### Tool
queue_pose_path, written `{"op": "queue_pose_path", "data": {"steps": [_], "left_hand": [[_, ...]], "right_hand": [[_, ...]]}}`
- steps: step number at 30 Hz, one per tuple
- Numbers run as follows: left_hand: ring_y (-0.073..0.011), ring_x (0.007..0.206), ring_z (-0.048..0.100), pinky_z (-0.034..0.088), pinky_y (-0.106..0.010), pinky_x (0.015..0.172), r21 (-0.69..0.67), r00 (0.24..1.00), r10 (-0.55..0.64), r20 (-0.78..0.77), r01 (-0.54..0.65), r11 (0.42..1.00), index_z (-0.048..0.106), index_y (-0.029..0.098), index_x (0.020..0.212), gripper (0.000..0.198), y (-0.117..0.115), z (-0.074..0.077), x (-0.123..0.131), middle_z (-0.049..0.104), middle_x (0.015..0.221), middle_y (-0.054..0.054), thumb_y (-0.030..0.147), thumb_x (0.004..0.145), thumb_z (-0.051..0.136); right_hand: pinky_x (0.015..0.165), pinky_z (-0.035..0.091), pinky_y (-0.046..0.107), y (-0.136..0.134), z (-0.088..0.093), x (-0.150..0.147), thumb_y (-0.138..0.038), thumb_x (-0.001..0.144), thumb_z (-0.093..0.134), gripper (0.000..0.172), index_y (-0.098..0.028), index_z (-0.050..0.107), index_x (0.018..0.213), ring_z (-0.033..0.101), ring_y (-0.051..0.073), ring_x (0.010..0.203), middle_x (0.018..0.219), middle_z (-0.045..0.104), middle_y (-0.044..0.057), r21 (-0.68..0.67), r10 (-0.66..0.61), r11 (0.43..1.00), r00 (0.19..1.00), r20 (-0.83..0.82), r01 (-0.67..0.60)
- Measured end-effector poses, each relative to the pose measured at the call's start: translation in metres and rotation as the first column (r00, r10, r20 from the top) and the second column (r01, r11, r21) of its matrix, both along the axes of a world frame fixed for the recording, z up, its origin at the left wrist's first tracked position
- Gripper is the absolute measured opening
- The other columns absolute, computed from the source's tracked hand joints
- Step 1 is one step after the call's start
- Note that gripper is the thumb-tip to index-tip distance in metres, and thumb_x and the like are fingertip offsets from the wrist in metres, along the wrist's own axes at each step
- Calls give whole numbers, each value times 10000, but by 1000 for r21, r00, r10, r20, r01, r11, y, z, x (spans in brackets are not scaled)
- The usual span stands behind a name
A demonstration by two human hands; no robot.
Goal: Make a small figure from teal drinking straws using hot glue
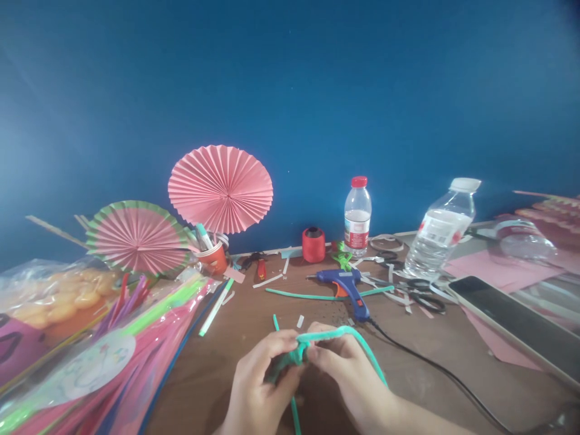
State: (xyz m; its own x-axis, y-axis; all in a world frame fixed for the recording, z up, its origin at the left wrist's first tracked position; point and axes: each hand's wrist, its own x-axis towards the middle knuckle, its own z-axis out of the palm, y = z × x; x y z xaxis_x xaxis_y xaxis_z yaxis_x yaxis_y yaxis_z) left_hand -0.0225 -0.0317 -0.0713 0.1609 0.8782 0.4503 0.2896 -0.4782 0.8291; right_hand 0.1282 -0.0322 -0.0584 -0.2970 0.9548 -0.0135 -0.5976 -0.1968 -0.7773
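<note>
Together, left hand [265, 377] and right hand [356, 371], fingers [274, 344] drawn close, pinching a teal pipe cleaner [344, 331], blue glue gun [343, 283] beyond.

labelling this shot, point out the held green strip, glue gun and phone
held green strip [347, 330], head view, upper bend
glue gun [348, 283], head view, blue body
phone [514, 319], head view, dark screen

I hold my bare left hand [260, 377] curled, pinching. Close beside it, my bare right hand [348, 364] pinches too.
</note>
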Motion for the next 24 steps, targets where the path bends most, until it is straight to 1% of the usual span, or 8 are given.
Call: {"op": "queue_pose_path", "data": {"steps": [2, 3, 6, 9, 12, 15, 19, 24], "left_hand": [[-218, 827, 654, 522, -282, 720, 19, 1000, 4, -11, -4, 1000, 630, 246, 864, 255, 0, 1, 0, 698, 931, -46, 75, 675, 635], [-218, 830, 655, 521, -281, 723, 24, 1000, 4, -14, -4, 1000, 631, 245, 864, 255, 0, 2, 0, 700, 931, -45, 76, 674, 635], [-226, 871, 651, 519, -289, 748, 26, 999, 13, -38, -12, 1000, 622, 246, 878, 256, 1, 3, 0, 695, 980, -48, 77, 686, 626], [-232, 924, 636, 514, -306, 787, -2, 998, 0, -58, 0, 1000, 589, 240, 901, 252, 1, 3, 0, 673, 1049, -59, 80, 707, 607], [-220, 895, 646, 529, -294, 752, -18, 997, -37, -64, 36, 999, 552, 226, 905, 246, 1, 4, 1, 674, 1033, -66, 67, 719, 582], [-188, 861, 650, 531, -260, 720, 11, 996, -48, -71, 49, 999, 527, 235, 910, 275, -1, 5, 1, 676, 990, -41, 44, 716, 572], [-169, 885, 629, 516, -240, 741, 46, 996, -64, -56, 66, 997, 523, 250, 909, 292, -1, 8, 2, 659, 966, -16, 40, 715, 582], [-158, 892, 619, 501, -225, 763, 35, 997, -71, -41, 72, 997, 525, 262, 909, 287, 1, 8, 2, 648, 963, -3, 52, 724, 590]], "right_hand": [[546, 431, 206, -1, -2, 0, -246, 654, 711, 115, -158, 636, 657, 536, 101, 542, 593, 599, -18, -57, 22, 998, 998, -62, -26], [549, 429, 205, -1, -3, 0, -243, 663, 707, 106, -155, 647, 673, 538, 98, 539, 598, 606, -14, -77, 29, 996, 997, -66, -34], [610, 439, 232, -1, -5, 1, -245, 690, 692, 108, -140, 679, 713, 564, 121, 598, 629, 628, 15, -81, 45, 996, 999, -26, -47], [647, 434, 251, 1, -4, 1, -247, 677, 700, 113, -136, 683, 686, 565, 141, 641, 630, 624, 23, -78, 42, 996, 999, 13, -41], [550, 389, 200, 1, -2, 0, -258, 651, 717, 135, -132, 670, 649, 496, 91, 540, 575, 584, -6, -146, 8, 989, 999, 38, -2], [473, 312, 169, -1, 0, 0, -220, 621, 717, 117, -126, 649, 636, 404, 57, 480, 528, 524, -35, -188, -29, 982, 999, 34, 35], [455, 267, 181, -1, -2, 1, -178, 621, 657, 91, -135, 582, 591, 367, 65, 485, 524, 471, -43, -181, -35, 983, 999, -2, 34], [449, 215, 194, 2, -7, 1, -149, 672, 579, 117, -143, 511, 577, 330, 69, 492, 536, 417, -46, -176, 23, 984, 999, -27, -27]]}}
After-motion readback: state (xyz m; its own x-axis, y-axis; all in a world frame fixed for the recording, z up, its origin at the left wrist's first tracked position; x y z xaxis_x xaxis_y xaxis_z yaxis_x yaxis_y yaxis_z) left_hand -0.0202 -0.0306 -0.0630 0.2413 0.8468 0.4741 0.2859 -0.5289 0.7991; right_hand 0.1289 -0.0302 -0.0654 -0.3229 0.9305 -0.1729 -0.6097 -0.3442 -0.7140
